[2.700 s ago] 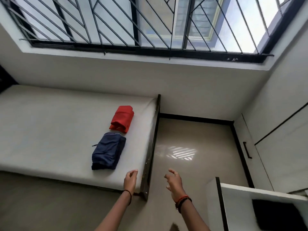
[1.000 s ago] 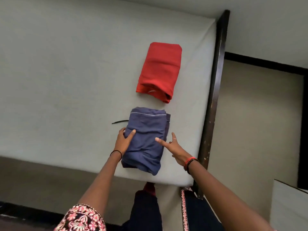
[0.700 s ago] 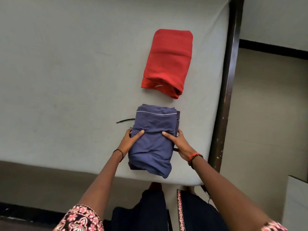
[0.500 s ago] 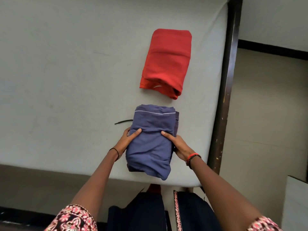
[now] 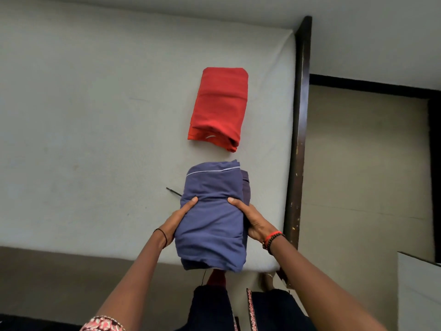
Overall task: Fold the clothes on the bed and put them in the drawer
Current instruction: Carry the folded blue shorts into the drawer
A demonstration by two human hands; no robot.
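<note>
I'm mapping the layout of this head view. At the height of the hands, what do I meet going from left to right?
mattress → black cord → left hand → folded blue garment → right hand → dark bed frame → floor

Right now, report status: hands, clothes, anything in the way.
Left hand and right hand grip the folded blue garment by its sides. Folded red garment lies apart on the bed, beyond it. Nothing seen in the way.

Floral sleeve [image 5: 102, 324], black wristband [image 5: 163, 235], red-black bead bracelets [image 5: 272, 240]
</note>
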